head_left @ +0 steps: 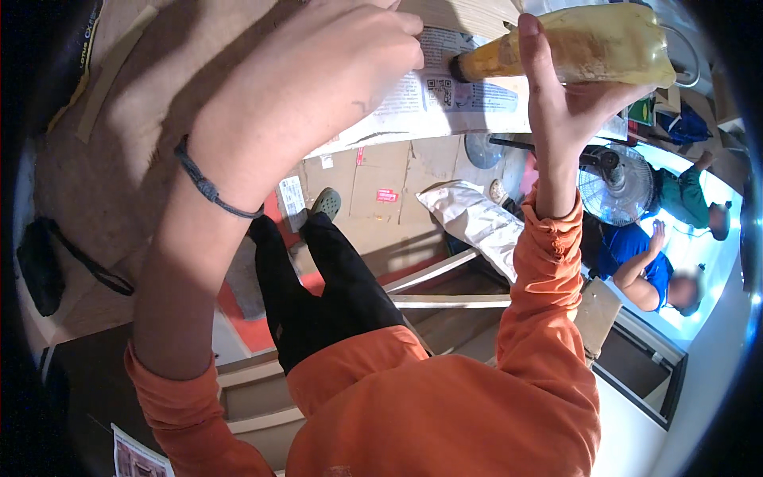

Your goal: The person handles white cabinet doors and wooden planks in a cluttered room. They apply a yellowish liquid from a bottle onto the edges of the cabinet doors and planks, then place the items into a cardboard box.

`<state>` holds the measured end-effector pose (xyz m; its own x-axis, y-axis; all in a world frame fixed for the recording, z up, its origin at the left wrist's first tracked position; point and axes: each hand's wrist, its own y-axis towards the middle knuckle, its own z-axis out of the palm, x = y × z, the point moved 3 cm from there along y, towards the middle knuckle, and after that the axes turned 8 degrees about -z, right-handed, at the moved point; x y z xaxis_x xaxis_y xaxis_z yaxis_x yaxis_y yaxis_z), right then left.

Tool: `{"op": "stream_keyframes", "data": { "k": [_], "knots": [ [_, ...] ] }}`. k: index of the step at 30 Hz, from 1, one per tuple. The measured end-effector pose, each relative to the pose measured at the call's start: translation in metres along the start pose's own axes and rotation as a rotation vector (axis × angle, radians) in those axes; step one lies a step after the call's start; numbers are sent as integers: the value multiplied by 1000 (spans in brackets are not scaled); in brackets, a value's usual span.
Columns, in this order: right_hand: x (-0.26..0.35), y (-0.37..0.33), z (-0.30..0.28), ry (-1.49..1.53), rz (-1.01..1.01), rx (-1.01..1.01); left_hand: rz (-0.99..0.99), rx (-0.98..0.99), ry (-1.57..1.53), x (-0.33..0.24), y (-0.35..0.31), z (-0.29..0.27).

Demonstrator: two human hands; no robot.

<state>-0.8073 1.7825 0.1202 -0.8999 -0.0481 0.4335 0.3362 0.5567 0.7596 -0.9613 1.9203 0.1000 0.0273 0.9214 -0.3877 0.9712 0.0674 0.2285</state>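
Observation:
My right hand grips a yellowish, translucent plastic squeeze bottle with a worn surface. The bottle lies on its side in the air, its dark tip pointing left. Its contents look yellow, and my thumb crosses its near part. At the upper middle, my left hand is closed with the fingers curled in. Whatever it may hold is hidden at the top edge. Beneath both hands a printed newspaper sheet covers the table's edge, and a pale wooden piece lies on it at the top.
A wooden tabletop fills the left, with a black strapped pouch on it. Cardboard covers the floor. A white sack lies near a standing fan. Two people are at the right.

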Motion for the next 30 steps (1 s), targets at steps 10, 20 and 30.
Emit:
{"op": "stream_keyframes", "data": {
  "k": [10,20,30],
  "knots": [
    [58,12,5,316,-130,250,-30,7,-11,-13,-28,-11],
    [24,-10,-18,151,107,56,-217,-264,80,-30,-10,6],
    [5,-5,-45,-64,-90,121,-247,-260,-99,-32,6,20]
  ]
}}
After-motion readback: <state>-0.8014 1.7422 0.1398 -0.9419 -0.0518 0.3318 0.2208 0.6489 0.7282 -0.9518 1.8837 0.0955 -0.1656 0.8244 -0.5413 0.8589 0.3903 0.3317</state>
